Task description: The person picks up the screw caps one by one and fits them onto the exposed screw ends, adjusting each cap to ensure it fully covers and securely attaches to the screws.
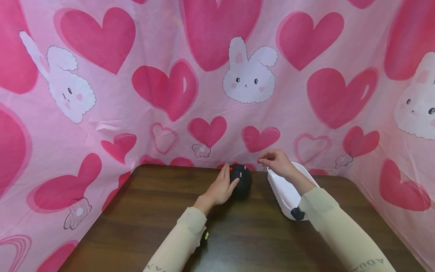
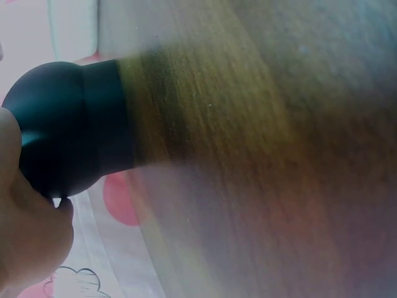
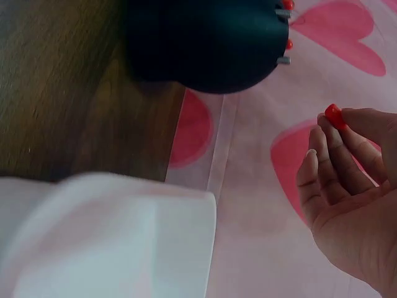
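A black ball on a short cylindrical base [image 1: 242, 187] stands near the table's far edge. Small metal pegs [image 3: 283, 60] and red pieces [image 3: 289, 45] stick out of its top. My left hand [image 1: 217, 189] rests against the ball's left side, fingers extended and thumb across the near face. To the right of the ball and above the table, my right hand [image 1: 276, 162] pinches a small red cap-like piece [image 3: 335, 116] between thumb and index finger. In the right wrist view, its other fingers are loosely bent. The piece is apart from the ball.
A long white tray [image 1: 279, 198] lies under the right forearm, with a dark thing [image 1: 297, 214] at its near end. Other contents are hidden by the arm. Pink heart-patterned cloth [image 1: 210, 102] hangs behind and beside the brown wooden table [image 1: 153, 211].
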{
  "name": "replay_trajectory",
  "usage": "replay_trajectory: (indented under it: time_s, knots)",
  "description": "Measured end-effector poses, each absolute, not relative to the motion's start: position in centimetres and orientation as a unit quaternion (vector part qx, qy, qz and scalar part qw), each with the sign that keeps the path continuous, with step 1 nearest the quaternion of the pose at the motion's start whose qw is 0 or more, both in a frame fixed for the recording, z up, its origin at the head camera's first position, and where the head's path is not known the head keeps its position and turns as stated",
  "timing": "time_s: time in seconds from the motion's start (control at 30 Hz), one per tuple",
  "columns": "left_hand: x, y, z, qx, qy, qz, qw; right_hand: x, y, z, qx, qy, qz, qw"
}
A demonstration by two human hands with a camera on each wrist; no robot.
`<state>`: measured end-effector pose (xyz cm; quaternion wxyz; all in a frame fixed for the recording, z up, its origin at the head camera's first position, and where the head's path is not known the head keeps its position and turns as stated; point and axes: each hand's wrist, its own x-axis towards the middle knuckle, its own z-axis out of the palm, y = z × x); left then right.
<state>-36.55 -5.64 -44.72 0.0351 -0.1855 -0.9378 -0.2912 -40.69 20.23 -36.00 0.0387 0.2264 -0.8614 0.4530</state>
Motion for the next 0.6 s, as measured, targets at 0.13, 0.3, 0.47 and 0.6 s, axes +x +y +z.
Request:
replay_trajectory:
  time_s: [0.13,0.3,0.47,0.6]
  knots:
    - [-36.5,-5.6,-44.7,-0.185,-0.936,-0.297,0.037,-40.7,19.5,-36.3,0.227,-0.861,0.452,0.047]
    - [-36.5,-5.6,-44.9,-0.183,-0.937,-0.295,0.035,-40.4,18.8,-36.6,0.227,-0.872,0.428,0.067]
    - [-36.4,-5.6,-44.8,-0.183,-0.935,-0.301,0.033,-40.4,18.1,-36.6,0.233,-0.882,0.397,0.095]
    - [-36.4,-5.6,-44.8,-0.184,-0.936,-0.3,0.034,-40.5,17.5,-36.9,0.244,-0.883,0.385,0.107]
